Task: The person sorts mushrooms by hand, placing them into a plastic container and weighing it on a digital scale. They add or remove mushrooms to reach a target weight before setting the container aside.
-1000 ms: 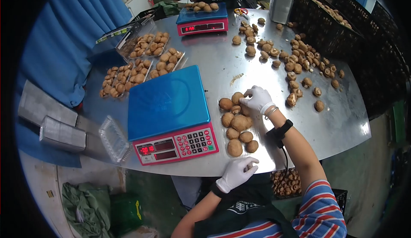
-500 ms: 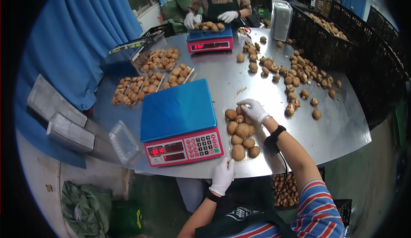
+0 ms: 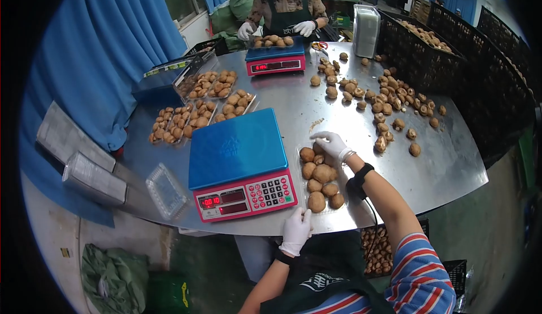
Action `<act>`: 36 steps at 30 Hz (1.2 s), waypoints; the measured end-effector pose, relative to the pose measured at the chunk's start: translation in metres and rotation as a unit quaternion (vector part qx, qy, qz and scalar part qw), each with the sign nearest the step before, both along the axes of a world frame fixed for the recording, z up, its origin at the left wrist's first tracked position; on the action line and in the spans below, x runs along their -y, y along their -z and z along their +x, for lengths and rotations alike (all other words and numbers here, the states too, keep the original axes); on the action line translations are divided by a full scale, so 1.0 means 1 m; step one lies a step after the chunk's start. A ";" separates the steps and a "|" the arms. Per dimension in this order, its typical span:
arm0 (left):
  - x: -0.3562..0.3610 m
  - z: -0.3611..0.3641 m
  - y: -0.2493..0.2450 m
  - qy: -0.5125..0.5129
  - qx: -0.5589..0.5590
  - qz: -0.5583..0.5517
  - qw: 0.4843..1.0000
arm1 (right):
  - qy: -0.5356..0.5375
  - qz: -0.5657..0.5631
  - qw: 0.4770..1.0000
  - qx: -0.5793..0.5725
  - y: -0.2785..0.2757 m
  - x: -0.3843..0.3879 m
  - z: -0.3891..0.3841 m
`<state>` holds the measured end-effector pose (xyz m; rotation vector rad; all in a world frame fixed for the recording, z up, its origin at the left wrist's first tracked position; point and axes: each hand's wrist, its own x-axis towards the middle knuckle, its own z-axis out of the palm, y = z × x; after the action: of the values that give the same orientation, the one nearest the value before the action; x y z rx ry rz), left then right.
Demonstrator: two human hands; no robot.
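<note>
A clear plastic tray (image 3: pixel 345 196) filled with brown mushrooms (image 3: pixel 323 173) lies on the metal table, right of a scale (image 3: pixel 235 150) with a blue top and red keypad front. My right hand (image 3: pixel 331 146), in a white glove, is bent over the tray's far end, its fingertips partly hidden by mushrooms. By the near left corner of the tray, at the table's front edge, my gloved left hand (image 3: pixel 296 232) has its thumb and forefinger closed at the rim. No tray is on the blue top, and its red display reads about -0.010.
Across the table (image 3: pixel 361 127), a co-worker's gloved hands (image 3: pixel 304 28) are beside a mushroom tray on another scale (image 3: pixel 275 60). Loose mushrooms (image 3: pixel 398 96) lie at right, near black crates (image 3: pixel 415 54). Filled trays (image 3: pixel 200 110) stand at left; an empty tray (image 3: pixel 166 191) lies nearer.
My hands stay at the two ends of the tray, almost still. The view has shifted slightly. The co-worker's hands are a little farther from the mushrooms on the far scale.
</note>
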<state>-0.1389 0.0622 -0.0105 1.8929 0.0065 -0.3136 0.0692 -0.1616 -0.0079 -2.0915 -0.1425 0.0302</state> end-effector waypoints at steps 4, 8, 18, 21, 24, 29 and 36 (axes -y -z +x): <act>-0.001 0.000 -0.003 0.003 -0.014 -0.010 1.000 | 0.118 0.045 0.981 0.147 0.010 0.031 -0.015; 0.002 0.005 -0.018 0.003 -0.043 -0.017 0.999 | 0.137 -0.191 0.970 -0.064 -0.020 0.027 -0.099; 0.016 0.009 -0.017 0.003 -0.047 -0.186 0.981 | 0.130 -0.013 0.991 0.033 -0.016 0.028 -0.148; 0.013 0.009 -0.032 0.015 0.017 -0.183 0.983 | 0.133 0.056 0.989 0.013 -0.051 0.024 -0.146; 0.005 0.011 -0.066 -0.005 0.056 -0.188 0.981 | 0.136 0.080 0.987 0.038 -0.085 0.011 -0.140; -0.025 0.023 -0.066 -0.074 0.106 -0.205 0.970 | 0.086 0.092 0.989 0.071 -0.103 -0.032 -0.116; -0.098 0.021 -0.065 -0.198 0.096 -0.258 0.941 | -0.046 0.272 0.959 -0.062 -0.076 -0.102 -0.082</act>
<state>-0.1179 0.1602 0.0548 1.3513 0.1580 0.1386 -0.0127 -0.0600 0.0678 -1.5273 -0.1528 0.1599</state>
